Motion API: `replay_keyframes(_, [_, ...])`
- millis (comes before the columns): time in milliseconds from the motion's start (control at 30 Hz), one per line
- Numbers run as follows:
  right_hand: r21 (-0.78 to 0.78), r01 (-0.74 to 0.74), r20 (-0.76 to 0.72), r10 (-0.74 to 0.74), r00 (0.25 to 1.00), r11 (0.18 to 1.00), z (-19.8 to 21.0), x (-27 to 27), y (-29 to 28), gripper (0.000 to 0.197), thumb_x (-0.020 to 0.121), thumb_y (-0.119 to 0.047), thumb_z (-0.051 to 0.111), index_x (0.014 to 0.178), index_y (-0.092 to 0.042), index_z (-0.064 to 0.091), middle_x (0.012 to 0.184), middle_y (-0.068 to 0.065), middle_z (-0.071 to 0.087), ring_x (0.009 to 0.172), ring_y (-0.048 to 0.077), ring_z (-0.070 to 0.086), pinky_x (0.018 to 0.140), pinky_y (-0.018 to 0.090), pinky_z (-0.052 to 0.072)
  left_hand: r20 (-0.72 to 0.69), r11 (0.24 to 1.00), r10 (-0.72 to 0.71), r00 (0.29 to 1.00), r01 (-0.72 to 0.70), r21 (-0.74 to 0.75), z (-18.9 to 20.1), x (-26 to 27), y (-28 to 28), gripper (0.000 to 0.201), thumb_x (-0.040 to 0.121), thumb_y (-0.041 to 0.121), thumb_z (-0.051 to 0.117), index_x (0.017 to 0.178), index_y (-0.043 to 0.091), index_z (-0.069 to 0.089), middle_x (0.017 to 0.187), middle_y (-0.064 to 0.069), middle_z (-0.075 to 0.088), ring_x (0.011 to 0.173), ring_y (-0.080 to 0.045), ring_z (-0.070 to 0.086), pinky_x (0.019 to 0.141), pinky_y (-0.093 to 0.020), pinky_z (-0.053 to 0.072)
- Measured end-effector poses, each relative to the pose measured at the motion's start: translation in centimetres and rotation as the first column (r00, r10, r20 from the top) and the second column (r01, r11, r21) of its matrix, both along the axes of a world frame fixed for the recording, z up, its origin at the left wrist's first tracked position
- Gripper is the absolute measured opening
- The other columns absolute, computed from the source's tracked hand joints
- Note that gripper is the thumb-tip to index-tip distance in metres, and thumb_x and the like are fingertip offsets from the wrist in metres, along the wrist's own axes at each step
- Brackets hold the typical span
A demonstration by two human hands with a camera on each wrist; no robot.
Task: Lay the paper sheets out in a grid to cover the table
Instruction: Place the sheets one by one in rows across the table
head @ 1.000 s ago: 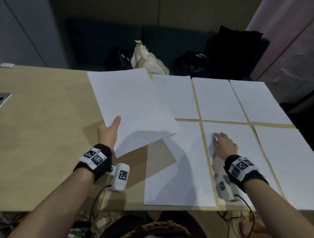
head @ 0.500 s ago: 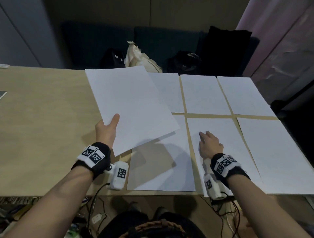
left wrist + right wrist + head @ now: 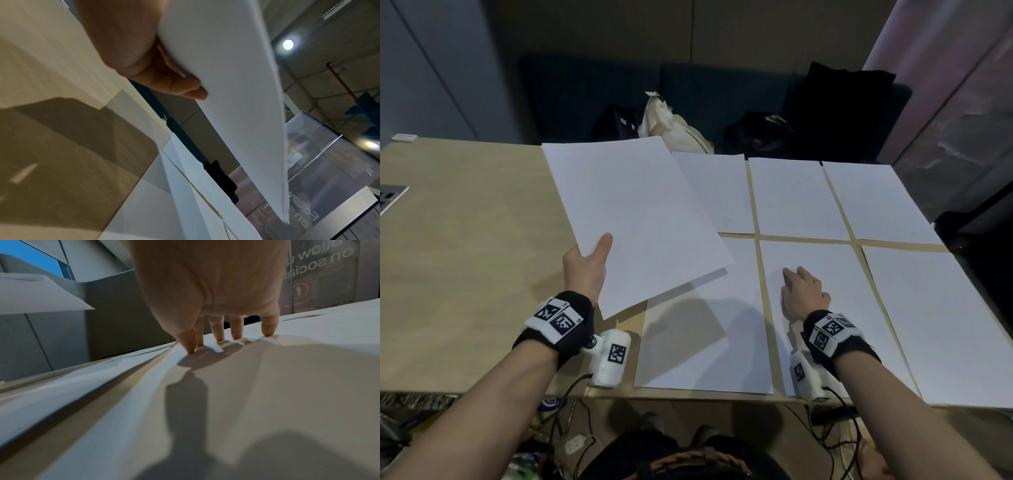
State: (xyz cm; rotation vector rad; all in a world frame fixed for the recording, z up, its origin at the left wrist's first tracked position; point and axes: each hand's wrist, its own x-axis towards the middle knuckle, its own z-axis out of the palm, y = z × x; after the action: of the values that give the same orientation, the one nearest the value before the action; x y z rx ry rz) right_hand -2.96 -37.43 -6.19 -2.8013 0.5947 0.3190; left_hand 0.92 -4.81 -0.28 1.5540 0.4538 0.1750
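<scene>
Several white paper sheets lie in two rows on the right half of the wooden table (image 3: pixel 465 240). My left hand (image 3: pixel 585 263) holds a thin stack of white sheets (image 3: pixel 637 219) above the table, thumb on top and fingers (image 3: pixel 180 84) underneath; the stack (image 3: pixel 236 81) tilts over the near-left sheet (image 3: pixel 705 335) and part of the far-left sheet (image 3: pixel 719 192). My right hand (image 3: pixel 803 291) rests on the middle sheet of the near row (image 3: pixel 825 270), with straight fingertips (image 3: pixel 236 335) pressing on the paper (image 3: pixel 246 386).
The table's left half is bare wood, with a dark inset panel (image 3: pixel 388 198) at the left edge. Behind the far edge stands a dark sofa with a cream bag (image 3: pixel 671 126) and black bags (image 3: pixel 839 106). Cables (image 3: pixel 571 404) hang under the near edge.
The view has shifted a little. My left hand keeps the stack held above the table. My right hand has slid slightly along the near middle sheet and stays pressed on it.
</scene>
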Motion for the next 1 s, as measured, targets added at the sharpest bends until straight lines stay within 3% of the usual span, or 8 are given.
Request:
replay_keyframes(300, [0.028, 0.02, 0.009, -0.02, 1.0, 0.999, 0.6, 0.4, 0.1, 0.034, 0.095, -0.019, 0.039, 0.128, -0.017, 0.047, 0.142, 0.009, 0.037, 0.13, 0.033, 0.034, 0.106, 0.049, 0.03, -0.009, 1.0, 0.01, 1.0, -0.01, -0.005, -0.2, 0.4, 0.1, 0.03, 0.091, 0.02, 0.058, 0.116, 0.003, 0.061, 0.105, -0.005, 0.063, 0.095, -0.02, 0.058, 0.083, -0.024, 0.041])
replay_keyframes(400, [0.046, 0.004, 0.026, -0.005, 1.0, 0.999, 1.4, 0.7, 0.6, 0.039, 0.095, -0.021, 0.042, 0.134, -0.019, 0.044, 0.152, 0.007, 0.028, 0.137, 0.031, 0.028, 0.11, 0.048, 0.025, -0.015, 1.0, 0.014, 1.0, -0.014, -0.003, -0.5, 0.6, 0.3, 0.03, 0.091, 0.021, 0.059, 0.115, 0.003, 0.061, 0.107, -0.005, 0.064, 0.096, -0.02, 0.058, 0.085, -0.025, 0.041])
replay_keyframes(567, [0.043, -0.166, 0.038, 0.165, 0.986, 0.985, 2.6, 1.5, 3.5, 0.048, 0.096, -0.029, 0.043, 0.143, -0.022, 0.036, 0.158, 0.005, 0.02, 0.143, 0.028, 0.021, 0.114, 0.048, 0.019, -0.021, 1.0, 0.02, 1.0, -0.02, 0.01, -0.8, 0.7, 0.6, 0.031, 0.091, 0.022, 0.059, 0.114, 0.001, 0.062, 0.102, -0.004, 0.063, 0.093, -0.019, 0.057, 0.084, -0.025, 0.041])
replay_keyframes(700, [0.069, -0.328, -0.051, 0.332, 0.942, 0.942, 2.4, 1.7, 6.8, 0.058, 0.092, -0.038, 0.05, 0.145, -0.027, 0.031, 0.159, 0.002, 0.019, 0.145, 0.023, 0.02, 0.115, 0.05, 0.016, -0.029, 1.0, 0.024, 0.999, -0.024, 0.004, -0.9, 0.7, 1.0, 0.032, 0.09, 0.022, 0.059, 0.113, 0.0, 0.062, 0.099, -0.005, 0.062, 0.09, -0.019, 0.056, 0.083, -0.024, 0.041])
replay_keyframes(800, [0.076, -0.352, -0.127, 0.359, 0.925, 0.933, 2.2, 1.3, 7.9, 0.063, 0.088, -0.041, 0.056, 0.145, -0.026, 0.031, 0.157, 0.001, 0.021, 0.144, 0.022, 0.02, 0.114, 0.049, 0.016, -0.026, 1.0, 0.031, 0.999, -0.031, 0.004, -0.7, 0.6, 1.2, 0.029, 0.091, 0.021, 0.058, 0.113, 0.002, 0.062, 0.102, -0.005, 0.063, 0.091, -0.019, 0.057, 0.081, -0.023, 0.039])
replay_keyframes(1000, [0.086, -0.337, -0.135, 0.346, 0.928, 0.938, 2.1, 0.6, 7.5, 0.064, 0.086, -0.041, 0.059, 0.144, -0.028, 0.033, 0.155, -0.002, 0.024, 0.143, 0.02, 0.022, 0.113, 0.051, 0.014, -0.021, 0.999, 0.035, 0.999, -0.036, -0.013, -0.6, 0.5, 1.5, 0.029, 0.091, 0.021, 0.059, 0.114, 0.003, 0.062, 0.104, -0.004, 0.064, 0.095, -0.019, 0.058, 0.083, -0.024, 0.041])
